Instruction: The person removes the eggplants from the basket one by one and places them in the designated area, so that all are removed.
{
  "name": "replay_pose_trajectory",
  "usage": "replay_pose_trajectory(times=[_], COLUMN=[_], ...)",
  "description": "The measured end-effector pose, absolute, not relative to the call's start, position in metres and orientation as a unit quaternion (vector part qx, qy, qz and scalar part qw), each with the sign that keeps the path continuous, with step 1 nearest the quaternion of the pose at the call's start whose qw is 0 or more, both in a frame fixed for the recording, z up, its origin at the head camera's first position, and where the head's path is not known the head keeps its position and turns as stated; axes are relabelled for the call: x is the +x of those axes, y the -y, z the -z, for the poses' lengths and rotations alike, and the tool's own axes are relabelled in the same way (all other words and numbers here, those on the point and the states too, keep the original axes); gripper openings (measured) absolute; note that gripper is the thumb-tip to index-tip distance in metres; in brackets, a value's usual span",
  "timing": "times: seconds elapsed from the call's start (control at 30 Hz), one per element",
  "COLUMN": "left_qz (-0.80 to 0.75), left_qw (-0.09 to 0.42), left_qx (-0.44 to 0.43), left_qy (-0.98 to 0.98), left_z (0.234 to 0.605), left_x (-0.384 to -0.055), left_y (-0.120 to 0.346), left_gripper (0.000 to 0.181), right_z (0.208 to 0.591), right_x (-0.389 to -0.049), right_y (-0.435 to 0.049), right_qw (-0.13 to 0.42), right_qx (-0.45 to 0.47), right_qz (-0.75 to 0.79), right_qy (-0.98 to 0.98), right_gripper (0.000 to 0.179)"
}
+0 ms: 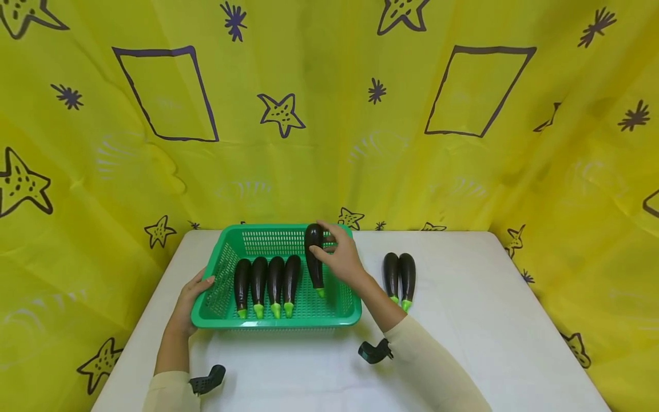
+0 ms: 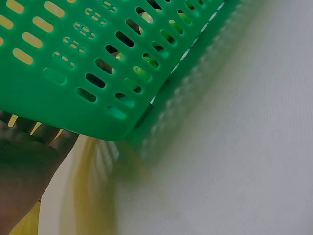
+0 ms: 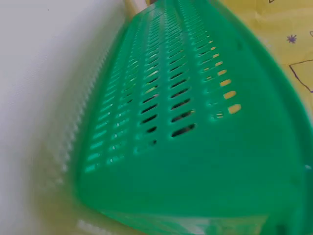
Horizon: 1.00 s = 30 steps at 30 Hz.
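Observation:
A green plastic basket point(image 1: 278, 323) with slotted walls stands on the table. Inside it, toward the left, several dark eggplants point(image 1: 259, 280) lie side by side, their green stem ends facing me. My right hand point(image 1: 341, 254) holds another eggplant point(image 1: 314, 257) between thumb and fingers, over the right part of the basket. At the basket's left side my left hand point(image 1: 189, 297) grips the rim, thumb over the edge. In the left wrist view the left hand point(image 2: 29, 166) shows beneath the basket's rim. The right wrist view shows the basket wall point(image 3: 195, 171) but not the right hand.
Two more eggplants point(image 1: 399, 277) lie together on the white table point(image 1: 463, 326), right of the basket. A yellow curtain point(image 1: 329, 160) with drawn stars hangs behind and on both sides. Dark wrist devices point(image 1: 208, 380) sit at both forearms.

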<state>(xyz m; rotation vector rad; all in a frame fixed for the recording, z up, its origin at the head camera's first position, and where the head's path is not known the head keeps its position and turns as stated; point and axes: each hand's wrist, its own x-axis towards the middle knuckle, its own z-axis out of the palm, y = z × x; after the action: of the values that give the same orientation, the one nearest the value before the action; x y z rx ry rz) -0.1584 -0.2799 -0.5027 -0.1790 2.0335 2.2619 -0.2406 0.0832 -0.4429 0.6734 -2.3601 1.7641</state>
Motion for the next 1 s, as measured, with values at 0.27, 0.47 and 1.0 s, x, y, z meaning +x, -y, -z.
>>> replay_pose_trajectory(times=[0.27, 0.47, 1.0], left_qz=[-0.735, -0.737, -0.743], left_qw=[0.050, 0.045, 0.047], left_qx=[-0.064, -0.062, -0.058], left_qy=[-0.673, -0.672, -0.665], left_z=[0.501, 0.502, 0.503], left_x=[-0.160, -0.160, -0.159], left_y=[0.280, 0.281, 0.283], left_gripper=[0.064, 0.064, 0.066], right_z=[0.434, 0.432, 0.432], right_x=[-0.228, -0.223, -0.214], right_y=[-0.099, -0.112, -0.154], right_qw=[0.083, 0.092, 0.059], right_qx=[0.190, 0.186, 0.105], right_qz=[-0.596, -0.596, -0.663], right_qy=[0.776, 0.776, 0.738], right_gripper=[0.061, 0.063, 0.057])
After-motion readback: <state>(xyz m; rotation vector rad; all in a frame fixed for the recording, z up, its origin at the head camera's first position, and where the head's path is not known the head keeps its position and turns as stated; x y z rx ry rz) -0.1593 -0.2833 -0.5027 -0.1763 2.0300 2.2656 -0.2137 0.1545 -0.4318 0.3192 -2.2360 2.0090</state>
